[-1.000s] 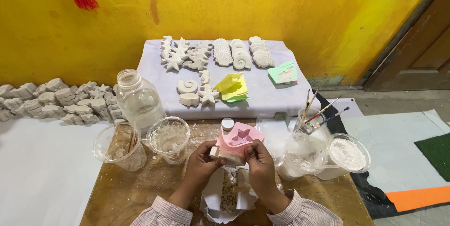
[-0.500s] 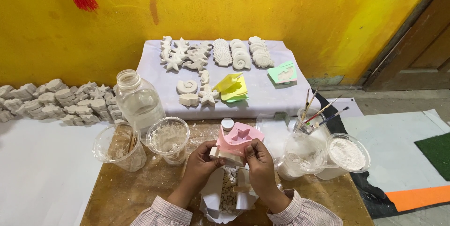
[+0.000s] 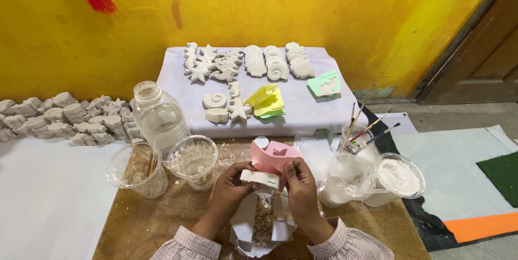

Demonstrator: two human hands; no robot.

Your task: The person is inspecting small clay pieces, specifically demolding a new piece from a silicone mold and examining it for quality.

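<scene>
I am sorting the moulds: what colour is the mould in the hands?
Pink; the mould shows best in the head view, held with a white piece.

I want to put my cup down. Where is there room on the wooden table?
Bare wood shows at the near left of the wooden table, in front of the two plastic cups, left of the left hand. The right side is crowded with tubs, right by the right hand.
</scene>
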